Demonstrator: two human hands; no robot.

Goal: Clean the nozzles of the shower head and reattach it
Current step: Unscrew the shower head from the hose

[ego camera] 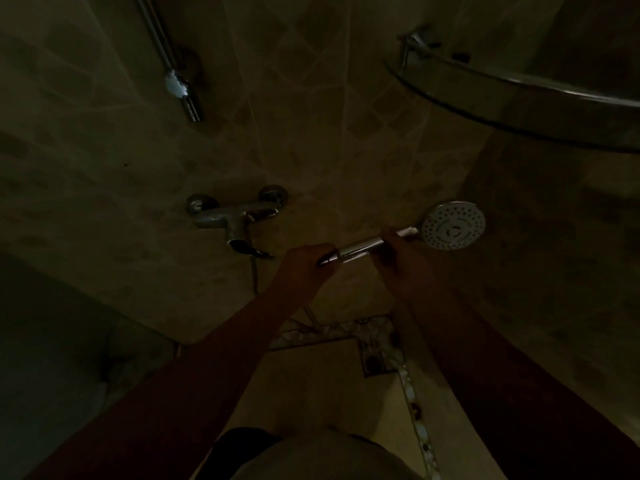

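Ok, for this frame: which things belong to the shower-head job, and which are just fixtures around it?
In the job:
- shower head, nozzle face toward the camera
- its handle, gripped by the left hand at the hose end and the right hand nearer the head

Just around:
- wall tap
- rail on the wall
- corner shelf
- floor drain

A dim home shower stall — beige tiled walls, a chrome wall-mounted mixer tap, a chrome riser rail.

Very dim, murky view (wide-angle bending at edges), chrome glinting faintly.
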